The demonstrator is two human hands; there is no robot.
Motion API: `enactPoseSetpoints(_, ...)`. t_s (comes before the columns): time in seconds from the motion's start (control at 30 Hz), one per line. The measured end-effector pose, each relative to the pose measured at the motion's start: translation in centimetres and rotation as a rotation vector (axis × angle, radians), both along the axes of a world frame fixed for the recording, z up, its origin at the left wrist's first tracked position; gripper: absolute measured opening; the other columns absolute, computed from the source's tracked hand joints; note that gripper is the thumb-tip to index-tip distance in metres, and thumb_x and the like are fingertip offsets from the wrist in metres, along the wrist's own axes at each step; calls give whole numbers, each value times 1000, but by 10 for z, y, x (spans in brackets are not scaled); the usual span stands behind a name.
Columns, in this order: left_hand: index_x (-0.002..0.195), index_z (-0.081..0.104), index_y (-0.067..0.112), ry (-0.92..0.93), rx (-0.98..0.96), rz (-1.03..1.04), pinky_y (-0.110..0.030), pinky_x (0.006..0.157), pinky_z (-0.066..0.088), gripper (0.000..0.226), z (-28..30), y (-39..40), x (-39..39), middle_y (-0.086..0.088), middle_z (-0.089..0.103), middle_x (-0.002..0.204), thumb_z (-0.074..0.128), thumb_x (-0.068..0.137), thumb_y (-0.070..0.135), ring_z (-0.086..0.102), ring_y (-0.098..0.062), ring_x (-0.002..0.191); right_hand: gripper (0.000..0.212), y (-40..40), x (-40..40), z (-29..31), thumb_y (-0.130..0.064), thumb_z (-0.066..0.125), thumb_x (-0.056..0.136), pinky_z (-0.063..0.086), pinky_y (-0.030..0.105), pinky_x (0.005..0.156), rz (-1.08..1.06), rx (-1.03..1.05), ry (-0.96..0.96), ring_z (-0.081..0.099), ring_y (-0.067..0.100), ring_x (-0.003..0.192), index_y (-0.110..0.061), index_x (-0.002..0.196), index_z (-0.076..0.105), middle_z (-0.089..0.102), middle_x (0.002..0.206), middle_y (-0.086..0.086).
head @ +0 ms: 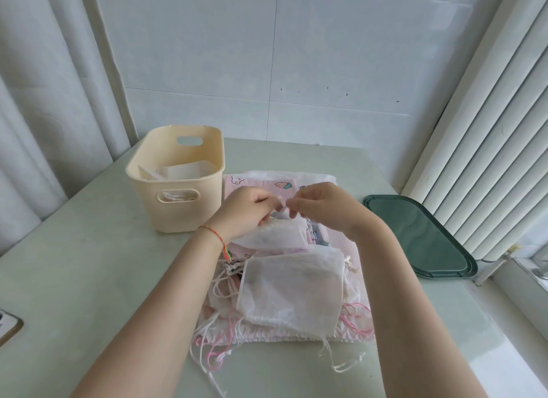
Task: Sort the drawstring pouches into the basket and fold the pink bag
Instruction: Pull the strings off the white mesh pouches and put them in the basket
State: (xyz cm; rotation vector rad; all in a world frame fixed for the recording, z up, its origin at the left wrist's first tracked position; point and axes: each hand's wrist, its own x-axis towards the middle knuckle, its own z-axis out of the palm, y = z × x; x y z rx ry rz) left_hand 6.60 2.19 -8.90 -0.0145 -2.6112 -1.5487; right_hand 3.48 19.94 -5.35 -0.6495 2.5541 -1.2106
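No readable text, labels, brands or numbers anywhere; only small strawberry and bunny prints on the pink bag (261,184).

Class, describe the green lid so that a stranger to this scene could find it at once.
Start at the pale table and look to its right edge, beside the window blinds. There lies the green lid, flat, apart from the pink bag. It is the only dark thing there.

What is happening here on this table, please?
A person holds a white mesh drawstring pouch with both hands, left hand and right hand pinching its top. More pouches lie heaped on the pink bag, which is still spread flat. The cream basket beside it already holds a few pouches.
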Motion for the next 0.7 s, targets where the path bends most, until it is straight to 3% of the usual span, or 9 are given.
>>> enactPoseSetpoints(0.07, 80, 72, 5, -33, -1, -72, -17, 59, 39, 27, 3, 5, 2, 10, 56, 57, 58, 95, 22, 47, -2, 52, 25, -5, 1, -1, -31, 62, 89, 34, 33, 69, -20, -118, -25, 38, 19, 70, -13, 75, 73, 54, 72, 4)
enactPoseSetpoints(0.13, 67, 67, 2, -79, 19, -122, -12, 58, 37, 31, 8, 8, 5, 10, 62, 62, 54, 94, 11, 50, 4, 54, 27, -9, 1, -2, -30, 62, 90, 35, 32, 70, -65, -169, -9, 41, 17, 69, -12, 73, 72, 58, 71, -1)
enactPoseSetpoints(0.2, 53, 67, 21, -91, -37, -150, -15, 61, 36, 43, 11, 9, 8, 6, 65, 68, 53, 93, 13, 50, 0, 60, 28, -11, 0, -3, -33, 65, 88, 37, 32, 73, -118, -243, 0, 45, 13, 71, -14, 68, 69, 60, 71, -4)
enactPoseSetpoints(0.27, 64, 74, 30, -83, -107, -154, -17, 62, 37, 36, 9, 8, 9, 5, 61, 66, 57, 95, 25, 47, -3, 59, 25, -11, -2, -3, -37, 66, 84, 41, 35, 80, -126, -391, -19, 53, 16, 80, -18, 70, 71, 65, 78, -4)
enactPoseSetpoints(0.33, 82, 78, 22, -93, -68, -145, -18, 62, 39, 26, 7, 7, 8, 9, 55, 58, 58, 96, 30, 47, -4, 56, 15, -9, -3, -2, -29, 61, 90, 45, 35, 94, -96, -608, -93, 62, 14, 100, -27, 94, 75, 71, 102, -3)
enactPoseSetpoints(0.4, 86, 78, 11, -123, 32, -115, -14, 55, 38, 26, 6, 7, 7, 10, 54, 55, 58, 95, 26, 46, -5, 51, 32, -9, -4, -3, -23, 55, 96, 45, 33, 102, -88, -754, -143, 60, 13, 116, -41, 123, 60, 65, 123, 1)
enactPoseSetpoints(0.5, 88, 76, 3, -171, 197, -54, -14, 44, 32, 27, 5, 7, 8, 3, 54, 56, 59, 93, 22, 43, -8, 48, 38, -12, -6, -8, -21, 55, 94, 46, 40, 103, -161, -604, -46, 60, 15, 114, -36, 129, 51, 62, 120, -1)
enactPoseSetpoints(0.6, 90, 75, -1, -200, 278, -19, -16, 41, 25, 31, 5, 4, 8, 0, 55, 57, 56, 94, 24, 41, -8, 46, 33, -15, -5, -12, -1, 49, 88, 50, 39, 99, -87, -390, 2, 68, 17, 98, -16, 114, 62, 72, 100, 2)
enactPoseSetpoints(0.7, 85, 76, 4, -204, 300, -34, -19, 42, 22, 31, 6, 2, 8, 0, 56, 57, 56, 93, 26, 42, -9, 47, 36, -17, 0, -11, 7, 45, 82, 52, 34, 85, -2, -263, 34, 65, 12, 80, -18, 99, 65, 73, 84, -2)
